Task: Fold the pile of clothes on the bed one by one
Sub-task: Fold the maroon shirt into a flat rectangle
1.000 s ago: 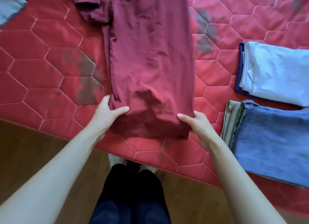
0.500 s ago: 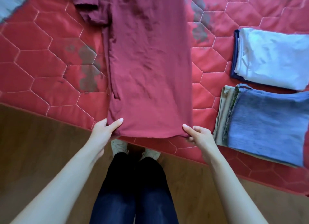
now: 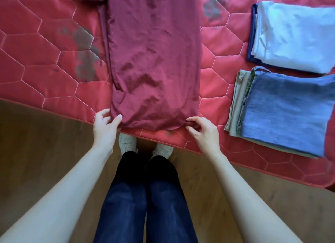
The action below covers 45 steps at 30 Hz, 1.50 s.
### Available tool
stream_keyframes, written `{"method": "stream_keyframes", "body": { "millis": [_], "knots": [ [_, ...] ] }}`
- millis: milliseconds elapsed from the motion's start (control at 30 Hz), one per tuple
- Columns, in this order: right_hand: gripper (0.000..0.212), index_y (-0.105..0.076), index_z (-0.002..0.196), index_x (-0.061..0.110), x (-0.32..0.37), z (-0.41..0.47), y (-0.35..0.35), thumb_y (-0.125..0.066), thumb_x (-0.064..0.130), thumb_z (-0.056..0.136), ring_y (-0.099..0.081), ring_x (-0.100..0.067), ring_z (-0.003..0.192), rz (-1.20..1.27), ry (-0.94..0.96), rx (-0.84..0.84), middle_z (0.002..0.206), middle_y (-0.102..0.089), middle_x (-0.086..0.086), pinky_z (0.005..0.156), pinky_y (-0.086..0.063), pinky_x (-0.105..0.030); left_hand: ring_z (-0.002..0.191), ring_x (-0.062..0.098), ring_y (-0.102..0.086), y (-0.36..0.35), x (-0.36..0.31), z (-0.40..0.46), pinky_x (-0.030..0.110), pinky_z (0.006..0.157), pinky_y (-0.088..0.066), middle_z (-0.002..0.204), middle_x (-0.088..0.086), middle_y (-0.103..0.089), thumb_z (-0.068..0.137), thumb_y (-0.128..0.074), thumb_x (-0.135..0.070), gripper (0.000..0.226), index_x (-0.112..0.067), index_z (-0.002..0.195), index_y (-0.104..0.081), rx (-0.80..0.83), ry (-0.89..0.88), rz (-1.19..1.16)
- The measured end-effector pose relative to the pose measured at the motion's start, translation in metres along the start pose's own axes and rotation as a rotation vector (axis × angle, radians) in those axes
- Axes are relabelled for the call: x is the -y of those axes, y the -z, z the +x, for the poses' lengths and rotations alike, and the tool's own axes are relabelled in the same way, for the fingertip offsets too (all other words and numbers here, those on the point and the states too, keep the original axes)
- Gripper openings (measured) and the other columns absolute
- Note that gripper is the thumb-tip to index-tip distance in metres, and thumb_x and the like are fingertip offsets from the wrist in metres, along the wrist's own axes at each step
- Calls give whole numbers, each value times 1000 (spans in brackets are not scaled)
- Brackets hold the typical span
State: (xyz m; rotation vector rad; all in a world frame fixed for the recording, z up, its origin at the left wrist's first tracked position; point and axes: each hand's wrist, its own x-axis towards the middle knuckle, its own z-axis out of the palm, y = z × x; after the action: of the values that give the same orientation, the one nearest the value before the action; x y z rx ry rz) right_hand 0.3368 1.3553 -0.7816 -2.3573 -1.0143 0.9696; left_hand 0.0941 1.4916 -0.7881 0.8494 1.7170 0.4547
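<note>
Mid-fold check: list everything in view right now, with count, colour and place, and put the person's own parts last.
maroon shirt: one, dark red, laid lengthwise mid-bed, hem at the near edge
bedspread: one, red, hexagon-quilted with grey blotches, covers the bed
white folded garment: one, on a navy piece, far right
blue folded garment: one, on beige and green-patterned layers, near right
floor: brown wood, below the bed
shoes: two, whitish, at the bed edge
trousers: dark blue, bottom centre
left hand: thumb on the hem's left corner, fingers loosely spread
right hand: pinches the hem's right corner
</note>
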Motion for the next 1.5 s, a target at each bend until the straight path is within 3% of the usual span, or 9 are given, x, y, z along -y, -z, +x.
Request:
{"method": "stream_keyframes", "body": {
  "millis": [200,333,600,767,933,1100,1200,1367,1500],
  "knots": [
    [13,-66,77,26,2,-3,9,-76,20,71,-63,-3,76,34,-89,-48,80,-65,14,72,-51,-32,83,-2,-59,4,0,12,5,61,-47,103,-2,-59,89,-66,-9,45,-13,131,-50,21,13,54],
    [15,-68,73,27,4,-11,19,-71,13,70,-63,0,67,142,-127,-136,70,-67,16,72,-53,-28,87,4,-59,4,2,15,5,68,-45,111,5,-57,88,-67,-7,44,-6,130,-53,-7,36,70],
    [26,-48,66,20,6,-14,6,-72,18,75,-50,-9,52,193,-337,-401,51,-51,10,59,-36,-27,54,-17,-57,-6,-2,9,-3,51,-39,82,-7,-56,87,-66,-1,36,-3,121,-56,-49,26,116],
    [25,-50,73,15,-11,-41,-10,-69,27,85,-56,-29,61,23,-373,-214,56,-56,0,63,-39,-35,94,11,-55,-2,-8,5,19,85,-39,105,0,-58,87,-71,-19,40,-8,123,-60,-102,52,306],
    [12,-55,94,26,-6,-31,-2,-64,27,86,-60,-6,76,98,-323,-306,86,-64,12,70,-41,-29,99,14,-55,2,-16,10,27,91,-40,101,-6,-61,85,-70,-33,35,-19,117,-62,-108,-76,459],
    [38,-54,121,21,18,42,5,-62,40,89,-56,-8,90,204,-315,-245,102,-61,8,82,-41,-28,96,20,-63,-5,-50,48,38,99,-47,102,1,-67,86,-70,-28,37,-20,120,-59,-30,-115,306],
    [35,-59,112,20,31,89,12,-64,44,87,-55,-13,89,155,-349,-156,95,-63,8,78,-39,-31,103,26,-63,-15,-75,74,42,97,-48,98,0,-65,84,-71,-28,32,-26,113,-58,3,-181,281],
    [17,-69,89,4,56,125,27,-70,21,84,-60,-18,79,403,-287,85,88,-71,-7,73,-49,-35,91,17,-55,-35,-101,93,25,80,-39,93,-2,-63,78,-76,-34,19,-22,89,-66,54,-248,573],
    [16,-74,89,17,59,111,44,-72,30,81,-64,-7,77,676,-218,79,87,-73,6,71,-53,-25,85,18,-57,-41,-101,78,19,76,-49,83,1,-62,79,-73,-5,20,-22,80,-62,118,8,6]
  ]
}}
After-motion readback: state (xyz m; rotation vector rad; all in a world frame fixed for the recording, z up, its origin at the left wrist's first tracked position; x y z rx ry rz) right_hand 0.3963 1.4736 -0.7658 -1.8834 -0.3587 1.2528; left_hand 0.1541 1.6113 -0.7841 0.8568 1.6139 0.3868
